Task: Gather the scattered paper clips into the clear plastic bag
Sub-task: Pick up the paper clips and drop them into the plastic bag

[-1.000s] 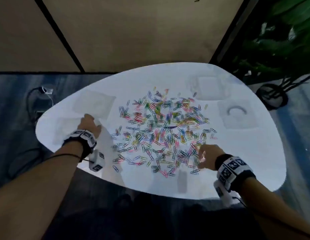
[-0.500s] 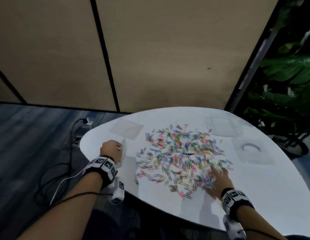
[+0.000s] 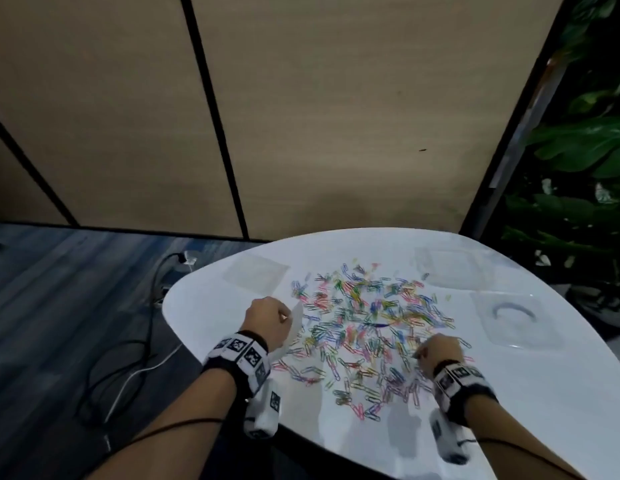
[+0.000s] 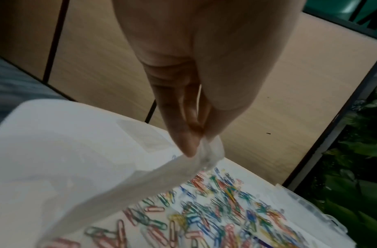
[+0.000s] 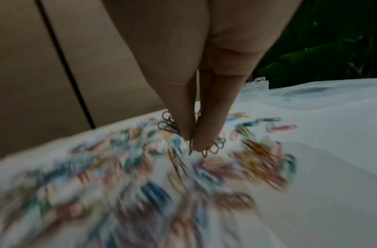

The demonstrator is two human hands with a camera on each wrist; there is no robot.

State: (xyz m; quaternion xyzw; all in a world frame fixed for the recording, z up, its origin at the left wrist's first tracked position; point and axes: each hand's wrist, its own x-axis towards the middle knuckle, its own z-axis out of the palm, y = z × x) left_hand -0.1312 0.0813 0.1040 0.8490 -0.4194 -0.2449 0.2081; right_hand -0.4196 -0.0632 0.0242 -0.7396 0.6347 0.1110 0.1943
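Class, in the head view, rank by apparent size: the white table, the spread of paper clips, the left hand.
1. white table
2. spread of paper clips
3. left hand, though it is nearer the camera, so it looks enlarged.

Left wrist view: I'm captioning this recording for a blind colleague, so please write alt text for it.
The left hand pinches the rim of a clear plastic bag between thumb and fingertips, holding it above a white table. Colourful paper clips lie scattered on the table beyond the bag, with a clear plastic box at the far edge, and tan wall panels and green leaves behind.
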